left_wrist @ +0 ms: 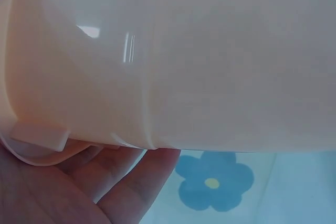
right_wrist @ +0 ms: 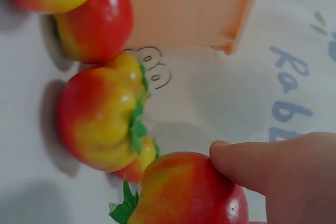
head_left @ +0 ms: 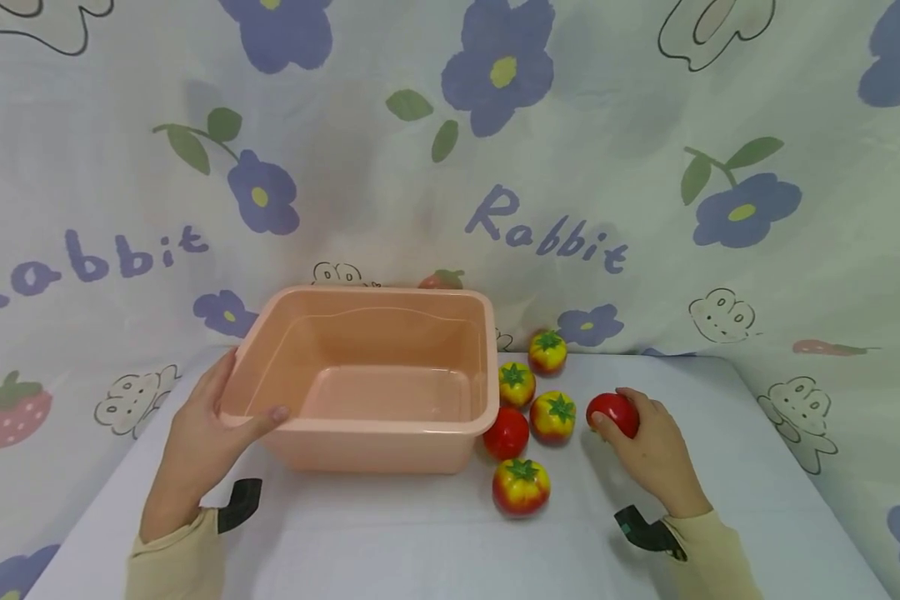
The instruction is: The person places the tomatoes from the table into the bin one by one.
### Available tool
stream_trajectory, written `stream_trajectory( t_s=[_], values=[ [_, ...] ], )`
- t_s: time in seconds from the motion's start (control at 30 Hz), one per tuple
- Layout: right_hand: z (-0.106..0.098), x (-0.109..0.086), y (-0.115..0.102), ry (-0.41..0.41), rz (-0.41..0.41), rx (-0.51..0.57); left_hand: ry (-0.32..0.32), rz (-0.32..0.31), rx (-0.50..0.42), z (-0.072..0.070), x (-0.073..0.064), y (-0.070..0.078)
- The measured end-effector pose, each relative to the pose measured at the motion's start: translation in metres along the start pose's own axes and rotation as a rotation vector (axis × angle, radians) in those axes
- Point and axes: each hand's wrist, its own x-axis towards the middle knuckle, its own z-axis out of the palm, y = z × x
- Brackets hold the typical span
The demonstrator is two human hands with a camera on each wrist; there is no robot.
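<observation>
At the left of a peach-coloured plastic basin (head_left: 378, 429), my left hand (head_left: 206, 429) grips the rim, thumb over the front left corner and fingers along the outer side. The left wrist view shows the fingers (left_wrist: 142, 182) under the basin's lip. My right hand (head_left: 656, 454) holds a red tomato (head_left: 615, 414) between thumb and fingers. Its skin is yellowish on one side with a green leafy top, seen in the right wrist view. Several similar red and yellow tomatoes (head_left: 552, 417) lie between that hand and the basin. Inside the basin, nothing is visible.
A white table (head_left: 390, 542) carries everything. Behind it hangs a pale curtain (head_left: 375, 200) printed with flowers, rabbits and lettering. One tomato (head_left: 521, 487) sits nearest the front, and another (head_left: 547, 352) lies at the back by the curtain. A red one (head_left: 506, 433) is close against the basin's right side.
</observation>
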Motion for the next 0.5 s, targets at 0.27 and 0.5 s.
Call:
stream_trajectory(
  t_s=[0.27,0.5],
  values=[
    [-0.011,0.000,-0.014,0.100,-0.067,0.050,-0.001,-0.004,-0.016,0.000,0.000,-0.001],
    [-0.011,0.000,-0.032,0.214,-0.132,0.131,0.005,0.007,-0.018,0.000,0.000,0.000]
  ],
)
